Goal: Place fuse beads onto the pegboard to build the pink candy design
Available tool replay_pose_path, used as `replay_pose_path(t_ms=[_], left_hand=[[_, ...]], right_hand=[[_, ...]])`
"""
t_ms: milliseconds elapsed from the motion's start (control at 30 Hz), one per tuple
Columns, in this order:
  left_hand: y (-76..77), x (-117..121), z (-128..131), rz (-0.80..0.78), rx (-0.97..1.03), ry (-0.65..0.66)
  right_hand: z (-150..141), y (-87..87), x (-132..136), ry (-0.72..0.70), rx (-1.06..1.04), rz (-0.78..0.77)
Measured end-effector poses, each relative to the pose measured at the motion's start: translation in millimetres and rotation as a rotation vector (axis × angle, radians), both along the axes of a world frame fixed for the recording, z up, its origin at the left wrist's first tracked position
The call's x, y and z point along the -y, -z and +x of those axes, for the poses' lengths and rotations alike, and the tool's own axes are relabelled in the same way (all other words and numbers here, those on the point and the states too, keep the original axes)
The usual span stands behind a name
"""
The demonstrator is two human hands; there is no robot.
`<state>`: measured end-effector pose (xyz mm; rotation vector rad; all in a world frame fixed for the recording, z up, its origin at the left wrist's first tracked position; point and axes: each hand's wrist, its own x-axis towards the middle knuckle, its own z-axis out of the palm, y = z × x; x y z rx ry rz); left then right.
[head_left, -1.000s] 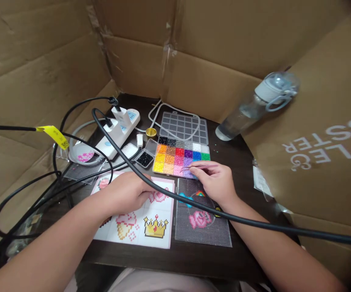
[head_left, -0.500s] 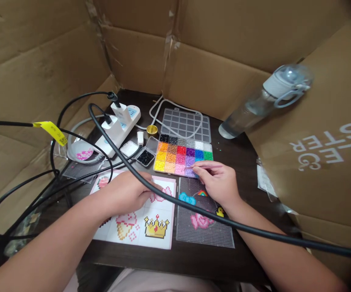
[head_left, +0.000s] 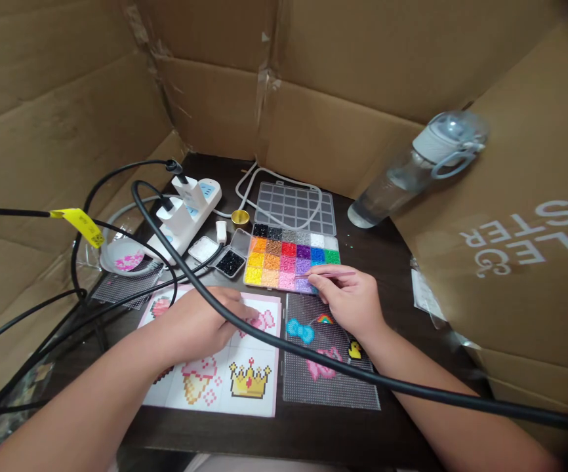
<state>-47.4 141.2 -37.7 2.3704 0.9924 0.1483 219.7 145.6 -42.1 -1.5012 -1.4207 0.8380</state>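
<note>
My left hand (head_left: 208,321) rests on a printed pattern sheet (head_left: 259,408), its index finger stretched toward a pink candy picture (head_left: 264,320). In my right hand (head_left: 350,298) is a pair of pink tweezers (head_left: 332,273), pinched between thumb and fingers. Their tips are over the pink and purple compartments of a bead box (head_left: 248,280); whether they grip a bead is too small to tell. Below that hand lies a clear pegboard (head_left: 330,395) bearing a blue bow (head_left: 300,331), a rainbow (head_left: 324,319), a yellow duck (head_left: 355,350) and a pink bead shape (head_left: 324,364).
A thick black cable (head_left: 284,345) crosses in front of both hands. Behind the left hand are a power strip (head_left: 193,216), a small box of black beads (head_left: 229,263) and a gold cup (head_left: 240,218). A water bottle (head_left: 397,187) stands at right, near cardboard walls (head_left: 333,124).
The camera view has shifted slightly, so the table appears lower and a little further left. The tweezer tips stay over the bead box, and my left hand stays on the sheet.
</note>
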Motion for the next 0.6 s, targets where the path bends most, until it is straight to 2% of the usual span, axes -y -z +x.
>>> replay_pose_path(t_ms=[333, 600], left_hand=[[-1.4, -0.8, 1.2, 0.015, -0.019, 0.008], [-0.3, 0.1, 0.5, 0.007, 0.007, -0.009]], right_hand=[[-1.9, 0.2, -0.9, -0.005, -0.020, -0.020], [-3.0, -2.0, -2.0, 0.012, 0.021, 0.031]])
